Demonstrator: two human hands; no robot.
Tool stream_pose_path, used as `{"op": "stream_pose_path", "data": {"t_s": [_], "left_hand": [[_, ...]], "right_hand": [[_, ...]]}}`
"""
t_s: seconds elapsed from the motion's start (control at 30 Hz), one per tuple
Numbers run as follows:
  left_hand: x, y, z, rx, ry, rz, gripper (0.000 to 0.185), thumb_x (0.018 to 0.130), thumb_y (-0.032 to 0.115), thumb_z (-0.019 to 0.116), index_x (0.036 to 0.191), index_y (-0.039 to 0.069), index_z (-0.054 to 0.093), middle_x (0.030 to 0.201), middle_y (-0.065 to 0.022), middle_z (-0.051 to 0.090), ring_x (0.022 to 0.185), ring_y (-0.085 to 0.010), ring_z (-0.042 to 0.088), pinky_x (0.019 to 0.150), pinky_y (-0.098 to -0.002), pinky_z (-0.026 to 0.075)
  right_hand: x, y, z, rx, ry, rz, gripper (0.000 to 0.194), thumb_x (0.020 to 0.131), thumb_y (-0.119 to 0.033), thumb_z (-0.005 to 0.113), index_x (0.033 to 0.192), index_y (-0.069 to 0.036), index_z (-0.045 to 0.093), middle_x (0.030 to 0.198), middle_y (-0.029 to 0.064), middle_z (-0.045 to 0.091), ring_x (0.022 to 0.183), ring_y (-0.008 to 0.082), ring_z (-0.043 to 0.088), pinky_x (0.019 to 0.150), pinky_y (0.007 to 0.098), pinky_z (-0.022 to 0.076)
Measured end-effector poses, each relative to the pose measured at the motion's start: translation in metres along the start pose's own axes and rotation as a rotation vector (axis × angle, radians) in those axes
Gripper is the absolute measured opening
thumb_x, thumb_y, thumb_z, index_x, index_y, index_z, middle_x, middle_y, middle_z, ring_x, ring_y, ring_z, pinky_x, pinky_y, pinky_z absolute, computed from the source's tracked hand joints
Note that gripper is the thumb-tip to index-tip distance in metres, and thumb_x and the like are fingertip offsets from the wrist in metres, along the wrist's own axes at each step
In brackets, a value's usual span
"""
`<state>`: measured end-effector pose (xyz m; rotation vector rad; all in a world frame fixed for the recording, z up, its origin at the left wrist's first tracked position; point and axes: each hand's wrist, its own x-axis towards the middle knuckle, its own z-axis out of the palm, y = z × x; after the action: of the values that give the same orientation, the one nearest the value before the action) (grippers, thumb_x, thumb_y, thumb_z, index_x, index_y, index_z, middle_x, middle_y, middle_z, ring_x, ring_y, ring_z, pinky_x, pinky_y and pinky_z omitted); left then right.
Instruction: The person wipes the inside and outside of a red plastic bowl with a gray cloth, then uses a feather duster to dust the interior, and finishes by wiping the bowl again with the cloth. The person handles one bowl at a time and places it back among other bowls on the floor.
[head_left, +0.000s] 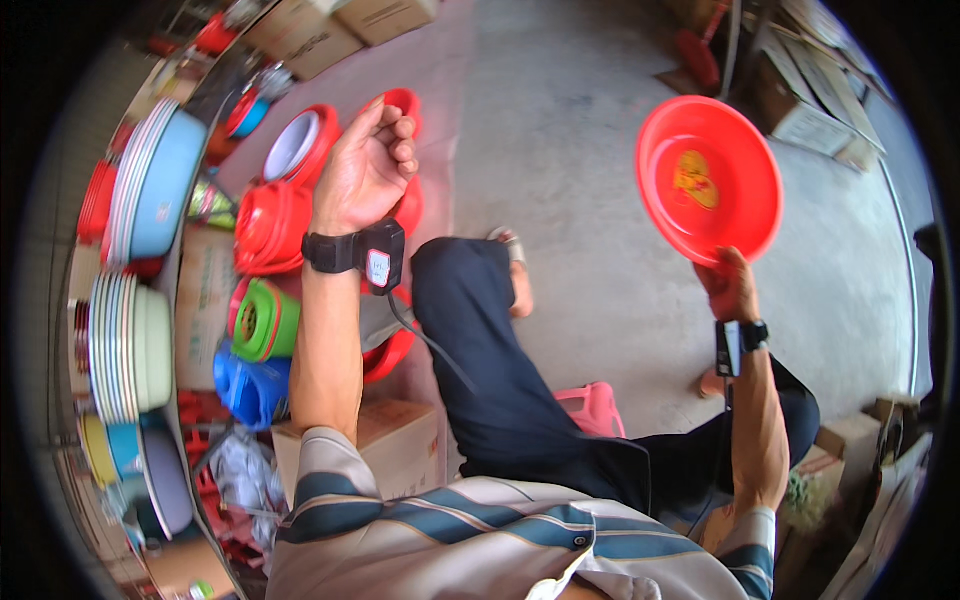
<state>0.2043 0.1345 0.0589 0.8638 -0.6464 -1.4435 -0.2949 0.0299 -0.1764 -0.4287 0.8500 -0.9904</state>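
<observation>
My right hand (729, 289) grips the lower rim of a red plastic basin (709, 180). The basin is raised over the concrete floor, its inside facing me, with a yellow pattern on the bottom. On the other side, my left hand (371, 169) is raised palm up with curled fingers and nothing in it. Behind that hand stand red plastic buckets (270, 225) and a red basin with a pale basin (292, 146) in it. A green mop bucket (262, 321) and a blue plastic bucket (247, 382) lie beside my left forearm.
Stacked blue basins (161, 184) and pale green basins (150, 349) line a shelf at the left. A cardboard box (397, 442) is by my left elbow. A pink plastic stool (596, 409) is beneath me. More cartons (802, 112) stand at the upper right.
</observation>
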Motion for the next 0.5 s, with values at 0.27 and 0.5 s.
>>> {"op": "stream_pose_path", "data": {"t_s": [0.27,0.5], "left_hand": [[-0.015,-0.072,-0.085,0.411,0.667,0.298,0.029,0.104,0.036,0.065,0.099,0.008,0.066,0.082,-0.0038,0.067,0.067,-0.0164,0.065,0.062,-0.0314,0.055],[0.009,-0.110,-0.148,0.336,0.946,0.360,0.031,0.106,0.033,0.059,0.094,0.005,0.065,0.070,-0.0052,0.065,0.049,-0.0184,0.062,0.045,-0.0337,0.054]], "right_hand": [[0.003,0.010,0.000,-0.077,0.086,0.008,0.021,0.099,-0.016,0.062,0.114,-0.002,0.064,0.114,0.0110,0.073,0.105,0.0277,0.074,0.097,0.0442,0.0619],[-0.001,0.008,-0.002,-0.193,0.043,-0.056,0.021,0.101,-0.019,0.061,0.113,-0.002,0.064,0.115,0.0112,0.072,0.104,0.0278,0.074,0.096,0.0441,0.0618]]}}
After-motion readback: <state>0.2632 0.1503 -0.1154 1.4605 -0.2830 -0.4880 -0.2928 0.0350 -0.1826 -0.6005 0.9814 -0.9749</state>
